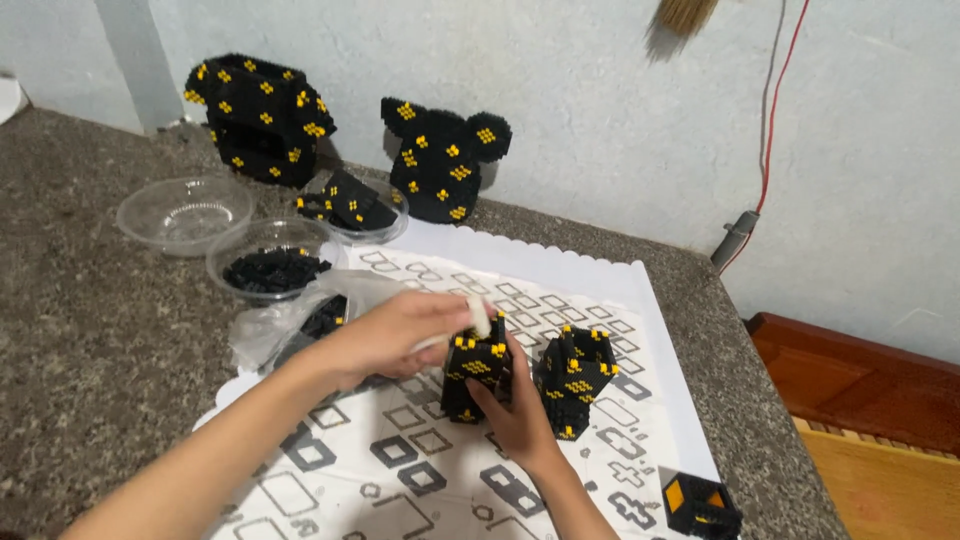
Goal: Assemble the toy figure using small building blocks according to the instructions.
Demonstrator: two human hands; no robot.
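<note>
I have a black and yellow block piece [477,378] standing upright on the white patterned mat [560,275], a little left of the mat's middle, and both my hands are on it. My left hand [400,332] comes in from the left and curls over the top of the piece, fingers closed around its upper edge, with a small white tool [480,318] pinched against it (I cannot tell exactly what kind of tool it is, only that it is pale and slim). My right hand [518,412] reaches up from below and grips the piece's lower right side, thumb and fingers pressed against the blocks. Just beside it to the right stands a second black and yellow block piece [577,378], close to my right hand but not held. Near the mat's lower right corner sits a small black cube with orange faces [701,505], well apart from my hands. To the left of the mat are clear plastic bowls: an empty one [185,213], one with loose black bricks [270,262] and one with black and yellow bits [362,210]. A crumpled clear bag [290,325] lies just behind my left wrist. Two larger block builds [258,118] [442,160] stand against the wall on the stone counter [90,330].
</note>
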